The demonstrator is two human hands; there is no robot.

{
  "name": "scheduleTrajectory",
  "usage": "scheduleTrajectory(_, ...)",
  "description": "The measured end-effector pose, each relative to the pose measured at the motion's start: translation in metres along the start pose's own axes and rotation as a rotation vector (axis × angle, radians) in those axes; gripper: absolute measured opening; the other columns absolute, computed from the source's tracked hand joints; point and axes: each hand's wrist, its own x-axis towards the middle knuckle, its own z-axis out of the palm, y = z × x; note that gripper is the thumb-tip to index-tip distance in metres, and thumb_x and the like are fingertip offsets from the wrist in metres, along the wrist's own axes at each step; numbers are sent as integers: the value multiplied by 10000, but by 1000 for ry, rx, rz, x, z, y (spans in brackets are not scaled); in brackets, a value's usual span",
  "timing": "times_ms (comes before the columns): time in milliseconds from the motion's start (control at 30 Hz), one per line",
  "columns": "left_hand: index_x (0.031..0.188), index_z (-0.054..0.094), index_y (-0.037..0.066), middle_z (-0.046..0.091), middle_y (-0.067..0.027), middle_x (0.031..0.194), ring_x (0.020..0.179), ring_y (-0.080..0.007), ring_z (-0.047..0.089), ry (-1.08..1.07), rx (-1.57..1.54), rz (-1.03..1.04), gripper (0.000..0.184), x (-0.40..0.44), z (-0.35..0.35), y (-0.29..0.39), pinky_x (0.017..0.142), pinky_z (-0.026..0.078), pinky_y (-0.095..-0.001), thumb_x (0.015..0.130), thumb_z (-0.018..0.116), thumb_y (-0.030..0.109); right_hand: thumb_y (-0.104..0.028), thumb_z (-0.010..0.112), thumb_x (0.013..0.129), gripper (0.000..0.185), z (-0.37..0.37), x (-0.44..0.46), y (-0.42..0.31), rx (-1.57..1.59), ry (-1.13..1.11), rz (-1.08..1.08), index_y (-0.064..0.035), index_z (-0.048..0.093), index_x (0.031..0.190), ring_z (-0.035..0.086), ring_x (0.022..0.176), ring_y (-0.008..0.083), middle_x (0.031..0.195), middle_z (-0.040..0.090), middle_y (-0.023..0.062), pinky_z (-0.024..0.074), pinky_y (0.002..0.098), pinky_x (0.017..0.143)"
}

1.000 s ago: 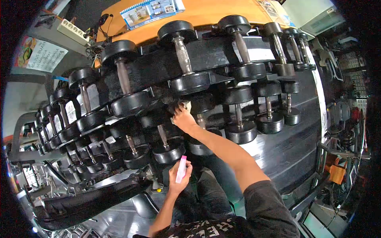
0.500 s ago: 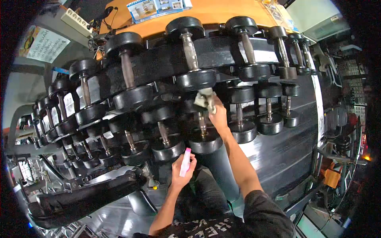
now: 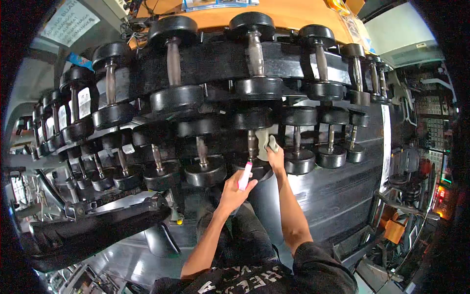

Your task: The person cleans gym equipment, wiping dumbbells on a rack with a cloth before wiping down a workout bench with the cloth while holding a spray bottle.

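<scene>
My left hand (image 3: 232, 195) is closed around a slim white-and-pink bottle (image 3: 245, 177), which points up towards the lower row of dumbbells. Its tip is in front of the near end of a black dumbbell (image 3: 252, 118) with a metal handle. In my right hand (image 3: 276, 159) is a pale grey cloth (image 3: 263, 145), bunched between the fingers. The cloth hangs along the right side of that dumbbell's handle; whether it touches the metal I cannot tell. Part of the dumbbell's near end is hidden by the bottle and my hands.
More black dumbbells (image 3: 255, 88) fill the upper tier of the rack, close above my hands. An orange-brown tabletop (image 3: 289, 15) lies behind it. A padded black bench (image 3: 98, 235) is at lower left, and gym machines stand along the right.
My right hand has brought the cloth down from the upper dumbbell's near end to the lower dumbbell's handle. My left hand has moved up and right with the bottle. The view has shifted.
</scene>
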Motion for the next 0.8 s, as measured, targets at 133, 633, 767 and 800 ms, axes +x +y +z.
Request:
scheduleTrajectory(133,998,596,7,656,-150,857,756,-274,646,-49,84,-129,298,3,3,-9,705,505,-351,855,694,250,-135,605,918,354,-11,-24,16,666,131,117,-6,561,1245,594,1025,163,1163,614,39,464,281,885)
scheduleTrajectory(633,1047,610,38,665,-199,928,855,-402,641,33,236,-157,318,2,23,-26,743,516,-457,839,661,273,-195,626,907,309,-9,-34,7,268,301,-24,-17,631,1159,630,856,174,1022,679,62,494,319,762)
scheduleTrajectory(767,999,613,44,664,-135,878,795,-287,644,39,209,-156,249,-9,28,-35,719,516,-383,838,679,222,-95,554,848,343,44,-42,-35,-334,143,-423,-58,609,1184,632,1020,331,1095,672,129,511,403,848)
scheduleTrajectory(800,954,613,45,660,-80,819,727,-179,646,57,203,-143,199,-12,29,-37,689,516,-320,834,699,179,-76,529,834,370,59,-33,-19,-542,146,-590,-68,600,1198,605,1077,366,1141,655,132,512,421,883)
